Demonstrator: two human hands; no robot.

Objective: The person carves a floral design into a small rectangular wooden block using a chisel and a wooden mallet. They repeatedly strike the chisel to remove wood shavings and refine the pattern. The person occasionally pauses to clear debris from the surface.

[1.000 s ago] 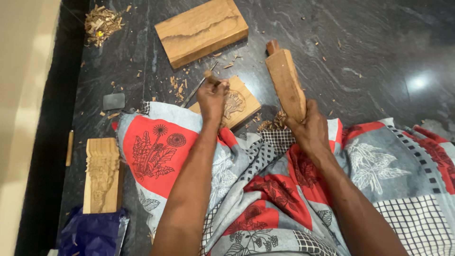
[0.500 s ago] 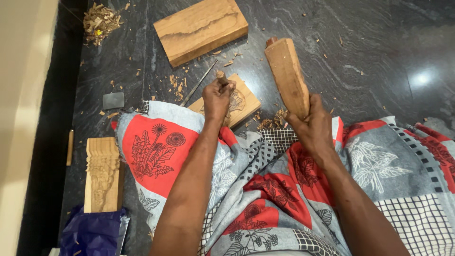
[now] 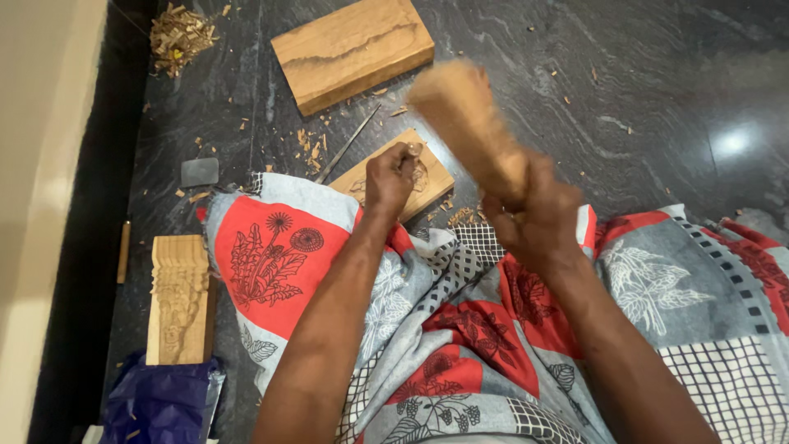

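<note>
I had swung the wooden mallet [image 3: 468, 123] up in my clenched right hand [image 3: 534, 214]; left hand [image 3: 393, 177] stayed pinching the chisel on the carved block [image 3: 394, 174]; another strike seemed due.

The wooden mallet [image 3: 468, 123] is a thick, light brown club, lifted in the air and tilted, its head blurred. The small wooden block [image 3: 407, 177] lies flat on the dark floor beside the patterned cloth; it is pale, rectangular, with a carved pattern on top, partly hidden.
</note>
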